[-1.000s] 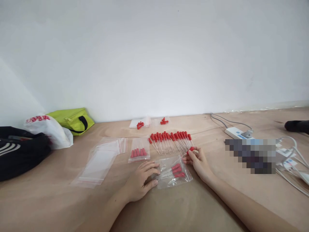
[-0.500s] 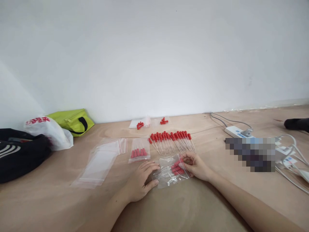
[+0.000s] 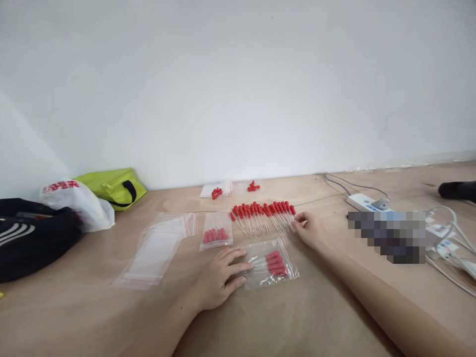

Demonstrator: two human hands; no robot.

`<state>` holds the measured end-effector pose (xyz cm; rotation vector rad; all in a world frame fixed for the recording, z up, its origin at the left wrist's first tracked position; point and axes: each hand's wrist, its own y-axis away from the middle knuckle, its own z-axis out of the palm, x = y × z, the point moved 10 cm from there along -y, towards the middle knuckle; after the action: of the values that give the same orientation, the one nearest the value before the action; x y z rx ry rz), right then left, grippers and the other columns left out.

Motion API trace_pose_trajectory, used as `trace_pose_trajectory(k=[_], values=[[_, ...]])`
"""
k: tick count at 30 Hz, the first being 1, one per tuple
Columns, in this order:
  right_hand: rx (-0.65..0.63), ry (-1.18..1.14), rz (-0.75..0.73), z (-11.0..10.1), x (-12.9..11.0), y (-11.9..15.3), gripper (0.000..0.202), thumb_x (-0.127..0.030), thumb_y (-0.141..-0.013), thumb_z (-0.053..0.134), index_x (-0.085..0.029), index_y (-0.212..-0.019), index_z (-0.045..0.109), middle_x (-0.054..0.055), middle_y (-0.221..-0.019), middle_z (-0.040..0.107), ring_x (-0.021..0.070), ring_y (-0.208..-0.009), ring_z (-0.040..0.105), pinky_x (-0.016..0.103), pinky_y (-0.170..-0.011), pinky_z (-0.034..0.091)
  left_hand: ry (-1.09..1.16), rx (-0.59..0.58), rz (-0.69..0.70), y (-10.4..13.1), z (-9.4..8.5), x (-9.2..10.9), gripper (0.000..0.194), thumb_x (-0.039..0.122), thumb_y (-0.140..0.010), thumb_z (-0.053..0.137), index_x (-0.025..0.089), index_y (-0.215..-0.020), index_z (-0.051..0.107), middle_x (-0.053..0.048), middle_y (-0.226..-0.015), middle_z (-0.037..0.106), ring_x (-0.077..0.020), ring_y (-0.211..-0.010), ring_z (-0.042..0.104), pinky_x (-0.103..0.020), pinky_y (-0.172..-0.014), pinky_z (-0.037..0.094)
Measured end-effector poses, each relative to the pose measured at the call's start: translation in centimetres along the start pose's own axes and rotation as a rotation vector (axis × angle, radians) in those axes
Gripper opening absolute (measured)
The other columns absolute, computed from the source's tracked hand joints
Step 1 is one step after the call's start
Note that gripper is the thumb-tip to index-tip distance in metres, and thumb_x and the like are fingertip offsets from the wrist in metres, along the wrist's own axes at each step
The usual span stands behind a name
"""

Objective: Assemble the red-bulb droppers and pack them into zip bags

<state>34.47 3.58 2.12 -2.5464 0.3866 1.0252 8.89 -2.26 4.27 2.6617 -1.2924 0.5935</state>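
Flat on the table lies a clear zip bag [image 3: 256, 280] holding several droppers [image 3: 275, 263] with red rubber bulbs. My left hand [image 3: 221, 277] rests on the bag's left end, fingers spread, the index finger over the dropper stems. Beyond the bag, a row of loose red-bulbed droppers [image 3: 256, 210] is laid out, bulbs toward the wall. At the row's right end, my right hand [image 3: 308, 230] has thumb and index finger closed around the stem of the outermost dropper. A second filled zip bag [image 3: 219, 223] lies left of the row, its red bulbs toward me.
Flat zip bags [image 3: 152, 253] are spread at the left. Two small bags with red bulbs [image 3: 216, 192] lie by the wall. A black bag [image 3: 33, 243], a white plastic bag [image 3: 89, 213] and a green pouch [image 3: 115, 186] stand far left; a power strip [image 3: 362, 202] with cables is right.
My right hand has let go of the zip bag's right edge and moved up and right to the end of the dropper row. My left hand stays on the bag, its index finger now stretched further across.
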Motion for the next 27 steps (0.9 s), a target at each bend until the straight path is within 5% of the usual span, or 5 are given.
trace_pose_trajectory(k=[5,12,16,21,27], values=[[0.005,0.176,0.151,0.0,2.0,-3.3,0.031,-0.018,-0.066,0.051,-0.011,-0.096,0.053,0.013,-0.084,0.064,0.0222,-0.078,0.059,0.027,-0.063,0.041,-0.006,-0.008,-0.010,-0.1,0.1,-0.1,0.032,0.024,-0.083,0.050,0.033,-0.113,0.055,-0.002,-0.127,0.047,-0.0249,-0.120,0.037,-0.047,-0.099,0.029],[-0.031,0.217,0.197,0.3,1.8,-4.8,0.031,-0.018,-0.066,0.053,-0.004,-0.094,0.055,0.022,-0.079,0.062,0.0300,-0.078,0.060,0.031,-0.059,0.041,0.003,-0.015,-0.012,0.0,0.3,-0.4,0.032,0.025,-0.083,0.050,0.032,-0.114,0.054,-0.002,-0.128,0.046,-0.0246,-0.121,0.036,-0.048,-0.099,0.028],[-0.004,0.172,0.140,-1.2,1.1,-3.7,0.046,-0.021,-0.071,0.048,-0.003,-0.112,0.043,0.014,-0.072,0.061,0.0257,-0.076,0.060,0.029,-0.060,0.042,0.007,-0.012,-0.010,0.1,0.3,-0.3,0.033,0.025,-0.083,0.050,0.033,-0.114,0.054,-0.001,-0.129,0.045,-0.0247,-0.121,0.035,-0.048,-0.099,0.029],[-0.005,-0.469,0.059,-1.1,0.3,1.0,0.060,-0.035,-0.075,0.046,-0.016,-0.125,0.019,-0.006,-0.062,0.049,0.0123,-0.042,0.049,0.024,-0.041,0.041,-0.003,-0.007,-0.006,0.1,0.1,-0.1,0.033,0.024,-0.083,0.050,0.034,-0.113,0.054,-0.001,-0.127,0.047,-0.0241,-0.120,0.037,-0.047,-0.099,0.029],[0.057,-0.873,0.133,0.4,0.0,4.8,0.062,-0.043,-0.065,0.062,-0.023,-0.110,0.023,-0.008,-0.064,0.050,0.0127,-0.049,0.056,0.027,-0.048,0.050,-0.004,-0.001,0.001,0.0,0.2,-0.2,0.033,0.025,-0.084,0.049,0.035,-0.115,0.053,-0.002,-0.128,0.046,-0.0246,-0.120,0.037,-0.047,-0.098,0.030]])
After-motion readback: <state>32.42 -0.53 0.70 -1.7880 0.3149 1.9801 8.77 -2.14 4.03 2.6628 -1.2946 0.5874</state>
